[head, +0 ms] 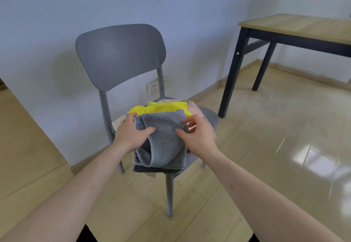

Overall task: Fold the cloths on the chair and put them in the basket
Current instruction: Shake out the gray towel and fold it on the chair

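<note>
One grey chair (121, 55) carries a pile of cloths: one grey cloth (165, 139) on top (half rolled), one yellow cloth (161, 107) behind. Two hands grip the grey one: left hand (131, 133), right hand (197, 135)

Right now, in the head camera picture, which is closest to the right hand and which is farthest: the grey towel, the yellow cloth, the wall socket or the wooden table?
From the right hand:
1. Grey towel, in its fingers, on top of the pile.
2. Yellow cloth, just behind, on the chair seat.
3. Wall socket, low on the wall behind the chair.
4. Wooden table, far off to the right.
</note>
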Demonstrator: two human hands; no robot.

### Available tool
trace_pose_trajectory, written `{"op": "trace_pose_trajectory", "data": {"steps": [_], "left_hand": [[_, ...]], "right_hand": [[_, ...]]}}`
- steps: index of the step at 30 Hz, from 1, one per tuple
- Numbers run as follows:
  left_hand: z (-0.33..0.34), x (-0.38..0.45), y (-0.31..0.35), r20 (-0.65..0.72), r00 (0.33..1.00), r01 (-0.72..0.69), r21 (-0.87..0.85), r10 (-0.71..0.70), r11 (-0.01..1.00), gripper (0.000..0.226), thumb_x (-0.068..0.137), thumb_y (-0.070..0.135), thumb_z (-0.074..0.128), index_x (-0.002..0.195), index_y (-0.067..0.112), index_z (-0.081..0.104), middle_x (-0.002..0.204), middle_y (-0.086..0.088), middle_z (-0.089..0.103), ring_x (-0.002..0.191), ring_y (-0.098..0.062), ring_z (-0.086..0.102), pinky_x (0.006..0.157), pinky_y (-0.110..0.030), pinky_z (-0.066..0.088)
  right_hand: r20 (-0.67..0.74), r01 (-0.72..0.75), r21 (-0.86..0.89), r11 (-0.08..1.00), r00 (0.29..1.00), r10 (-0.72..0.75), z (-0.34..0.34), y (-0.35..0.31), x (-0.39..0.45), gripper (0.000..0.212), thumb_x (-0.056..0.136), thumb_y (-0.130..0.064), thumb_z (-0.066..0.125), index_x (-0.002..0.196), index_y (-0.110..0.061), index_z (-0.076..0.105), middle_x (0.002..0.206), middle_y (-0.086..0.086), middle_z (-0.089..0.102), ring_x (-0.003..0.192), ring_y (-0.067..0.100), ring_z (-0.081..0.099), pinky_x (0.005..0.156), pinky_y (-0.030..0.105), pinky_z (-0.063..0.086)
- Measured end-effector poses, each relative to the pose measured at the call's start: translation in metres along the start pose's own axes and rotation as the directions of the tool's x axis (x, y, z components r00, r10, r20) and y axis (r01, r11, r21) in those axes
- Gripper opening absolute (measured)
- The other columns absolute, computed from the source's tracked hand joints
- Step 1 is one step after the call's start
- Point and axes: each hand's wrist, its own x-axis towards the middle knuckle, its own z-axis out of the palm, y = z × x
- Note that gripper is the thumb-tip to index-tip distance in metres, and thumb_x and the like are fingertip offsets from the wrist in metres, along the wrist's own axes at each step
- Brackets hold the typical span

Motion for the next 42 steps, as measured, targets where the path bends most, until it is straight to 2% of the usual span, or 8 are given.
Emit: {"op": "trace_pose_trajectory", "data": {"steps": [5,11,17,21,26,31,38,42], "left_hand": [[-0.002,0.005,-0.001,0.036,0.999,0.021,-0.077,-0.018,0.997,0.102,0.076,0.034,0.087,0.159,0.021,0.029,0.154,-0.006,0.045,0.14,-0.024,0.046,0.115,-0.04,0.037],[-0.01,0.008,0.007,0.099,0.988,-0.12,0.039,0.116,0.992,0.091,0.065,0.034,0.082,0.15,0.029,0.049,0.151,0.002,0.05,0.139,-0.02,0.047,0.11,-0.033,0.038],[-0.019,0.002,0.026,0.03,0.952,-0.304,-0.067,0.306,0.95,0.037,0.069,0.017,0.077,0.102,0.035,0.076,0.095,0.018,0.076,0.093,-0.002,0.068,0.081,-0.022,0.054],[-0.013,0.003,0.037,-0.007,0.937,-0.348,-0.103,0.35,0.932,0.021,0.074,0.011,0.073,0.084,0.029,0.077,0.076,0.008,0.073,0.07,0.0,0.062,0.06,-0.007,0.045],[0.002,0.012,0.027,0.0,0.945,-0.314,0.286,0.327,0.905,0.054,0.06,0.051,0.056,0.109,0.038,0.07,0.11,0.01,0.069,0.116,-0.028,0.054,0.103,-0.043,0.043],[0.008,-0.007,0.052,-0.033,0.782,-0.601,0.222,0.622,0.768,0.028,0.068,0.036,0.07,0.096,0.034,0.065,0.101,0.018,0.057,0.1,-0.013,0.054,0.094,-0.037,0.044],[0.018,-0.006,0.046,0.025,0.991,-0.124,0.539,0.131,0.833,0.064,0.067,0.09,0.053,0.084,0.029,0.059,0.083,0.012,0.065,0.084,-0.02,0.065,0.063,-0.033,0.046],[0.017,0.0,0.034,0.116,0.981,-0.18,0.256,0.155,0.95,0.035,0.078,0.055,0.078,0.071,0.024,0.062,0.075,0.012,0.068,0.081,-0.017,0.067,0.071,-0.035,0.055]], "right_hand": [[0.16,-0.164,0.186,0.969,0.978,0.135,0.002,-0.001,0.005,0.069,0.081,-0.032,0.087,0.138,-0.027,0.049,0.117,-0.012,0.06,0.092,0.005,0.066,0.065,0.025,0.057],[0.224,-0.161,0.156,0.975,0.967,0.124,-0.008,-0.006,0.016,0.04,0.082,-0.022,0.083,0.12,-0.026,0.072,0.098,-0.01,0.069,0.069,-0.008,0.061,0.049,0.004,0.041],[0.237,-0.159,0.301,0.94,0.967,0.088,-0.022,-0.015,0.02,0.027,0.071,-0.027,0.08,0.098,-0.026,0.078,0.11,0.007,0.073,0.096,0.015,0.068,0.095,0.046,0.056],[0.214,-0.162,0.344,0.925,0.973,0.091,-0.031,-0.009,0.027,0.036,0.069,-0.033,0.078,0.104,-0.029,0.076,0.111,0.002,0.074,0.1,0.017,0.073,0.098,0.044,0.058],[0.208,-0.153,0.248,0.957,0.973,0.102,-0.023,0.008,0.029,0.029,0.081,-0.035,0.08,0.108,-0.031,0.07,0.107,-0.014,0.075,0.099,0.007,0.072,0.099,0.044,0.059],[0.206,-0.138,0.218,0.966,0.974,0.092,-0.021,0.009,0.033,0.044,0.069,-0.056,0.077,0.11,-0.041,0.069,0.11,-0.014,0.075,0.103,0.008,0.072,0.096,0.044,0.06],[0.131,-0.1,0.232,0.968,0.989,0.071,-0.022,0.011,0.034,0.028,0.087,-0.044,0.078,0.108,-0.027,0.072,0.1,-0.008,0.077,0.094,0.013,0.074,0.09,0.047,0.062],[0.123,-0.081,0.235,0.969,0.991,0.053,-0.024,0.011,0.033,0.018,0.088,-0.043,0.079,0.103,-0.036,0.069,0.101,-0.011,0.075,0.094,0.011,0.072,0.09,0.045,0.062]]}}
